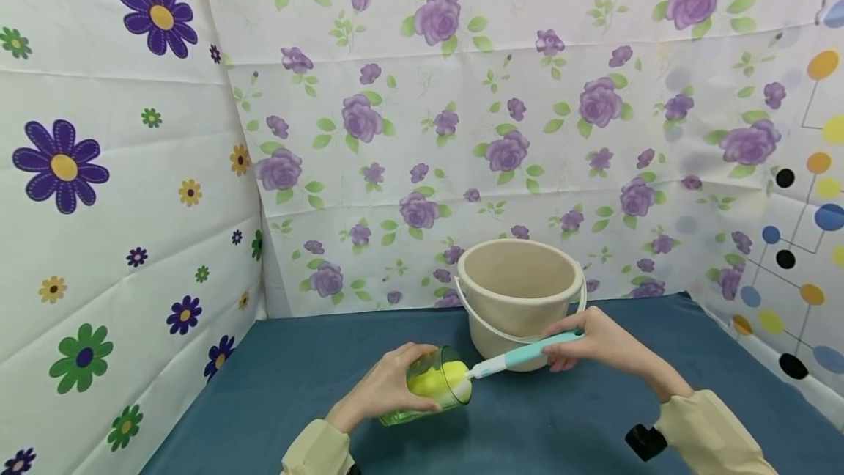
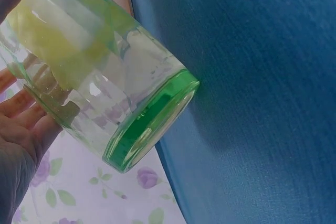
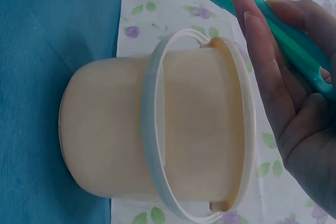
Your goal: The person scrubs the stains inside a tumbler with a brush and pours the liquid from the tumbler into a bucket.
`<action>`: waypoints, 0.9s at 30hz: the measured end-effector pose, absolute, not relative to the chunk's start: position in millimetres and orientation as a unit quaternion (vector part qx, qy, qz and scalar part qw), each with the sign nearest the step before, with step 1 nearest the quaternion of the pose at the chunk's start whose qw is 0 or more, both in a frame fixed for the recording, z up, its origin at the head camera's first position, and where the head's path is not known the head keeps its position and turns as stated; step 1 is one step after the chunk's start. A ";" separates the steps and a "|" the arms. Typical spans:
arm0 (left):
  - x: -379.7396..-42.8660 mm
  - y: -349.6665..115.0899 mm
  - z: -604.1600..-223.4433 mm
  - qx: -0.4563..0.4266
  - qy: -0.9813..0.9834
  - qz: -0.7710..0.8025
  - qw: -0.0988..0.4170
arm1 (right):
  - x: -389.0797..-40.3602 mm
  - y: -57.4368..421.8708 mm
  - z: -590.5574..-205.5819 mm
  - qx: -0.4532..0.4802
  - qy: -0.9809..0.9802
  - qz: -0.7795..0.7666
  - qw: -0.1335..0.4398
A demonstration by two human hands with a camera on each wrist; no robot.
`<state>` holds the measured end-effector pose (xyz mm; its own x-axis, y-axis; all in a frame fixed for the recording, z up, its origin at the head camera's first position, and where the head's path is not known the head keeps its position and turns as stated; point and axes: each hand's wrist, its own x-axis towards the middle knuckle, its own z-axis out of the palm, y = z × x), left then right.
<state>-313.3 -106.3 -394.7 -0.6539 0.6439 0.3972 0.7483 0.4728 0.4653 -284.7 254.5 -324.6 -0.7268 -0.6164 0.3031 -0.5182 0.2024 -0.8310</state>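
My left hand [image 1: 394, 385] grips a clear green-tinted glass [image 2: 100, 72], tilted on its side with the mouth towards the right. Inside the glass sits the yellow and white sponge head [image 1: 438, 381] of a bottle brush. My right hand [image 1: 596, 343] holds that brush by its teal and white handle [image 1: 527, 352], thumb and fingers round it. In the left wrist view the thick green base [image 2: 152, 121] of the glass faces away from the palm, and the yellow sponge shows blurred through the wall.
A beige bucket [image 3: 105, 129] with a white handle [image 3: 152, 108] stands behind the brush, near the table's back edge. Blue cloth [image 1: 297, 365] covers the table. Flower-patterned sheets [image 1: 395, 130] hang at the back and left, a dotted one [image 1: 807, 277] at the right.
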 end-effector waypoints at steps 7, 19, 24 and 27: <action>-314.1 -107.2 -395.9 -0.407 -0.854 -0.313 0.087 | -286.8 244.1 -328.9 -0.384 0.770 -0.509 0.025; -315.0 -108.0 -393.8 -0.406 -0.854 -0.316 0.085 | -283.0 233.9 -328.1 -0.377 0.771 -0.512 0.036; -315.3 -108.0 -394.4 -0.404 -0.856 -0.312 0.086 | -289.7 235.4 -336.6 -0.383 0.760 -0.523 0.042; -315.2 -108.0 -394.4 -0.404 -0.855 -0.313 0.085 | -289.7 234.1 -336.7 -0.388 0.758 -0.523 0.031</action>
<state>-315.2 -108.0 -394.4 -0.6592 0.6374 0.3990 0.7443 0.4776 0.4668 -289.7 234.1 -336.7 -0.6962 -0.6217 0.3589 -0.5567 0.1519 -0.8167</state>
